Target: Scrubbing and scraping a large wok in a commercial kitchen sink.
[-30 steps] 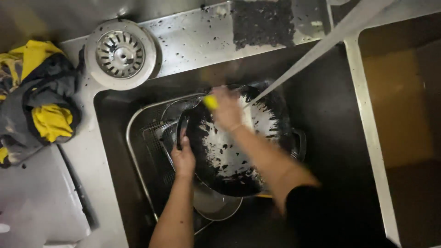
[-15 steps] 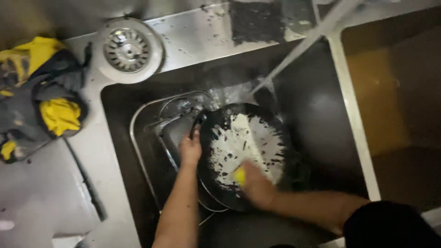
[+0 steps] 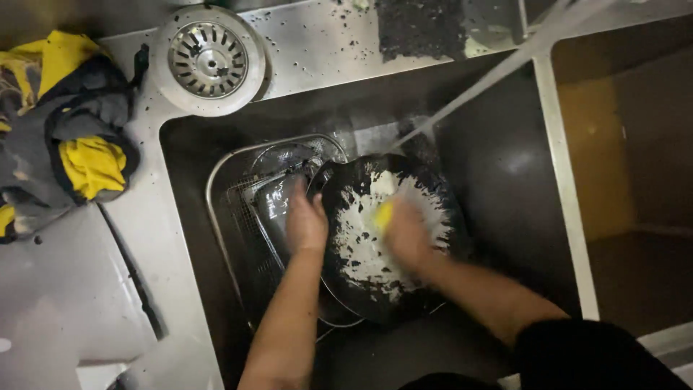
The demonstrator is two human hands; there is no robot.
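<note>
Scene is dim overall, with deep shadow across the sink basin (image 3: pixel 505 166) and the right side. Light from above glares off the wet steel rim and the strainer (image 3: pixel 208 59). The right hand (image 3: pixel 406 232) is motion-blurred; fine detail is soft and grainy.

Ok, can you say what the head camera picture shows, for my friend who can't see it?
Two bare hands wash a dark pan full of white suds in a steel sink. The left hand grips the rim; the right hand scrubs with a yellow sponge. Water pours in from the upper right.
</note>
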